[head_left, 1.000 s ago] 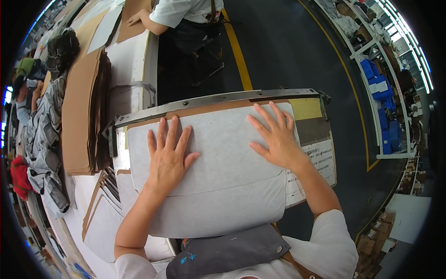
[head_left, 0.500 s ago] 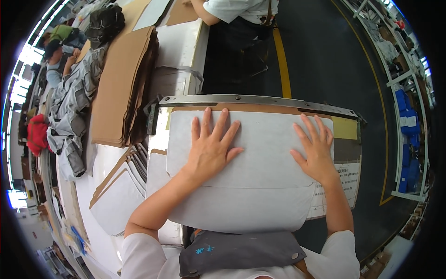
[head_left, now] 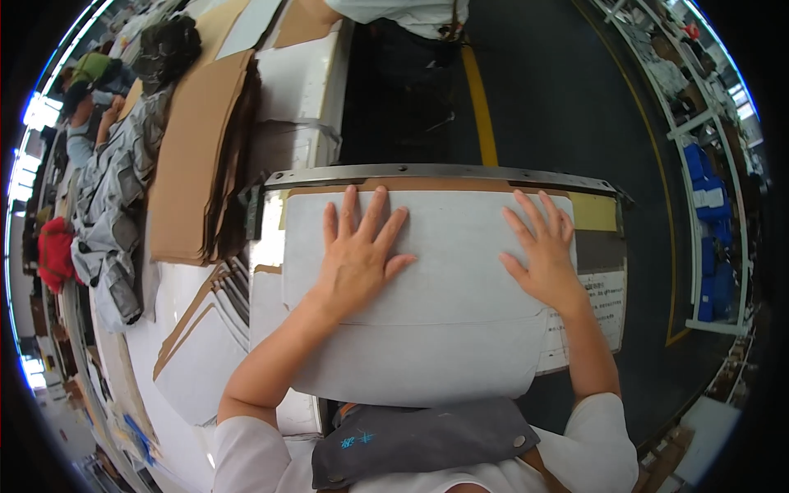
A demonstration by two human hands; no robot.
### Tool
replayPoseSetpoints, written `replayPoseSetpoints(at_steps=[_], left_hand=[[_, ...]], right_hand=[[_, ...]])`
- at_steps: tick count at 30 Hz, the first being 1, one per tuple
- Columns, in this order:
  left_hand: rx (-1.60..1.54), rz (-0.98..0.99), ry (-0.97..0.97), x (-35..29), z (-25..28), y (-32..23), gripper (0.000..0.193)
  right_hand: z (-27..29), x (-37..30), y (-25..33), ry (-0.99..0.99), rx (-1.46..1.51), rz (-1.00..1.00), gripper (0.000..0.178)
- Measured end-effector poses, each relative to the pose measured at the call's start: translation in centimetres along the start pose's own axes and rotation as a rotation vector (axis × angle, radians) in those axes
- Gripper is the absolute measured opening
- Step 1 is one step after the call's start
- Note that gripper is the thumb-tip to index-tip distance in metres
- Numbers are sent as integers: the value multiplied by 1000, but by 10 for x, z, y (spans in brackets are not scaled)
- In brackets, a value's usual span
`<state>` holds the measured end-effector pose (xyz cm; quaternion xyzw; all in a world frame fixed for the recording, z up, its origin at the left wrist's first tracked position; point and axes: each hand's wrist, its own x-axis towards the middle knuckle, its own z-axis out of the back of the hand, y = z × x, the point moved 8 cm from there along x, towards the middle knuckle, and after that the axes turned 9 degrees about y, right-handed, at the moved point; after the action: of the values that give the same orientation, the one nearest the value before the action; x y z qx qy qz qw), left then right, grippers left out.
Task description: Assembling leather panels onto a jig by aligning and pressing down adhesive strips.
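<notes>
A large whitish sheet point(head_left: 444, 283) with a crease across it lies before me, its near end hanging toward my body. My left hand point(head_left: 357, 259) rests flat on its left half, fingers spread toward the far edge. On the right half lies my right hand point(head_left: 544, 255), also flat with the fingers apart. Just past my fingertips, a brown cardboard strip point(head_left: 427, 184) shows along the far edge, beneath a long metal bar point(head_left: 444, 172) with screws. What lies under the sheet is mostly hidden.
A stack of brown cardboard point(head_left: 193, 164) stands at the left, with fanned white-faced boards point(head_left: 201, 361) nearer me. Grey fabric point(head_left: 119, 205) is heaped beyond. On the right, blue bins point(head_left: 713, 246) sit on a rack across the aisle. Another person's sleeve point(head_left: 394, 12) shows at the far side.
The whole view has shifted, so the bench and sheet appear slightly farther left. Both hands stay flat at about the same places on the sheet.
</notes>
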<state>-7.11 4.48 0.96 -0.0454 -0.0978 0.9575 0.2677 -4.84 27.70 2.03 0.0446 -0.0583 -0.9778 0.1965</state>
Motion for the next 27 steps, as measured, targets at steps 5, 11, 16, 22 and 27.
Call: replayPoseSetpoints(at_steps=[5,11,16,22,27], left_hand=[[58,10,-37,-2,-2,6,59],[35,6,-12,-1,-2,6,60],[38,27,28,-1,-1,5,61],[32,-7,-32,-1,4,2,59],[15,-46,-90,-2,9,-1,58]], right_hand=[[-2,2,3,-33,25,20,59],[-1,1,1,-61,22,23,59],[-2,1,2,-48,12,8,58],[-1,-1,2,-65,11,19,58],[0,-1,0,-78,-15,21,58]])
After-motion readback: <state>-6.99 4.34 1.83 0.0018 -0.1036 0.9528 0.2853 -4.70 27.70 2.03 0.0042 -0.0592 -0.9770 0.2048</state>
